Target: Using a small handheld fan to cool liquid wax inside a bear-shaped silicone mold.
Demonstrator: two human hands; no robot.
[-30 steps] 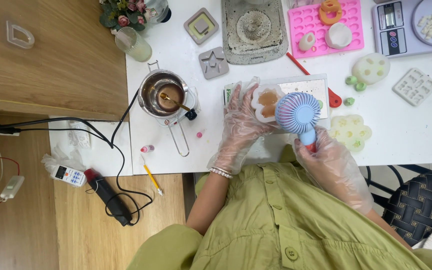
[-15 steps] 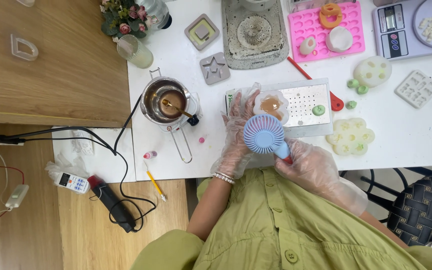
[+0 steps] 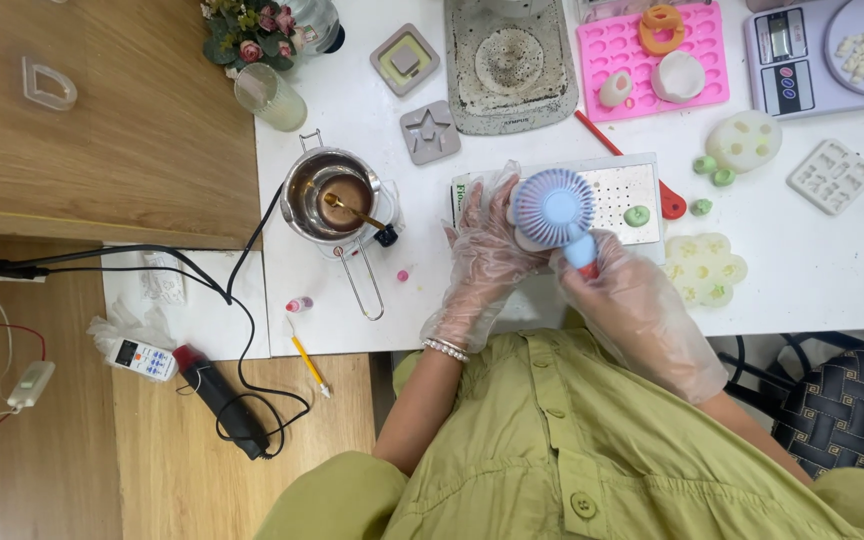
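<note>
Holding a small blue handheld fan [image 3: 553, 208] over the perforated white board [image 3: 622, 190] on the white table [image 3: 812, 270], the right hand [image 3: 620, 295] is closed round the fan's handle, its round head facing up toward the camera; the fan's long axis runs from the handle near the person up and left to the head. The left hand [image 3: 487, 255], gloved like the right, cups something under the fan head; I cannot tell what. Poured pieces, such as the small green piece [image 3: 637, 215], already sit out, so the work looks to be at the cooling stage, with unmoulding seemingly left

Metal pot [image 3: 330, 196], pink mould [image 3: 652, 55], scale [image 3: 802, 50]
</note>
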